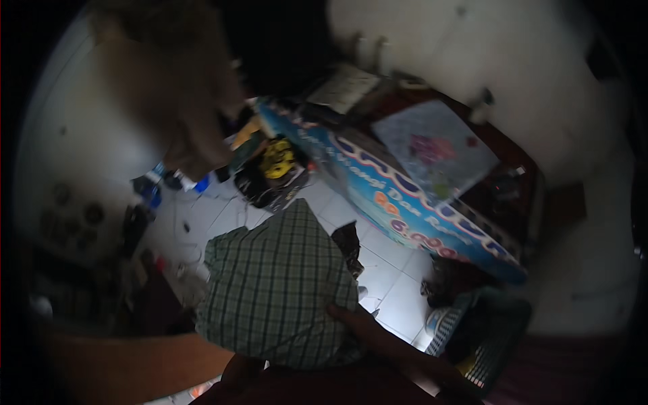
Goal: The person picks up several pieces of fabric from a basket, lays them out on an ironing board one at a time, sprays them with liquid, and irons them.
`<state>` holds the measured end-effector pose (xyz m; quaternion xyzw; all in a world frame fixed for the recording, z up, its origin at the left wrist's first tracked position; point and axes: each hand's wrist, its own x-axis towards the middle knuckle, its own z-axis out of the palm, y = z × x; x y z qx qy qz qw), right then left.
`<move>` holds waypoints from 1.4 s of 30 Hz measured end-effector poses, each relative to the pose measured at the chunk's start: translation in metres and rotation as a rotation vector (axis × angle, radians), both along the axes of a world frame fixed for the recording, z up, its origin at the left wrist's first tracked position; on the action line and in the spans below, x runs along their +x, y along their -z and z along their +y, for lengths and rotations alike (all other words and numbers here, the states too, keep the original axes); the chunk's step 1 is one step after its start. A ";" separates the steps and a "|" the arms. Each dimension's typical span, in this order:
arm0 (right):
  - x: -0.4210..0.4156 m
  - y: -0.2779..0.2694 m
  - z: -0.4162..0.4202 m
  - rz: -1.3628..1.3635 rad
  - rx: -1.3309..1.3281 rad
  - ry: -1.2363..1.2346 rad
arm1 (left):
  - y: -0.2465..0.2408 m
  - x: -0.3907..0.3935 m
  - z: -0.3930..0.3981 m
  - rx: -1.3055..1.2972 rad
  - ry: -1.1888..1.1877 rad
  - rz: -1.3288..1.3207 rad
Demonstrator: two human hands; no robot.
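Observation:
A green checked cloth (281,288), bunched or folded, spreads in front of me at the bottom middle. My right hand (349,321) reaches in from the lower right, its thumb on top of the cloth near the right edge and the other fingers hidden beneath. At the cloth's lower left edge, part of my left hand (242,368) shows dimly; its fingers are hidden under the cloth. White floor tiles (400,288) show beyond it.
A table with a blue printed banner (374,187) along its side stands at upper right, a plastic sheet (435,147) on top. A green plastic basket (486,344) is at lower right. Bags with a yellow item (278,159) lie on the floor. An orange-brown surface (136,359) is lower left.

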<state>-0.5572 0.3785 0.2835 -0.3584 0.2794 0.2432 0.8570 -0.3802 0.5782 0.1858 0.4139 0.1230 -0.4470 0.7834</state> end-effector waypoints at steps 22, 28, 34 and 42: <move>0.548 0.026 0.234 -0.256 -0.316 -0.461 | -0.002 0.214 0.329 -0.311 -0.907 -0.060; 0.697 0.047 0.261 -0.317 -0.467 -0.420 | -0.010 0.334 0.351 -0.384 -0.979 -0.100; 0.806 0.079 0.383 -0.378 -0.611 -0.499 | -0.011 0.402 0.424 -0.407 -1.150 -0.104; 0.877 0.104 0.622 -0.354 -0.192 -1.038 | 0.006 0.416 0.579 -0.425 -1.505 -0.149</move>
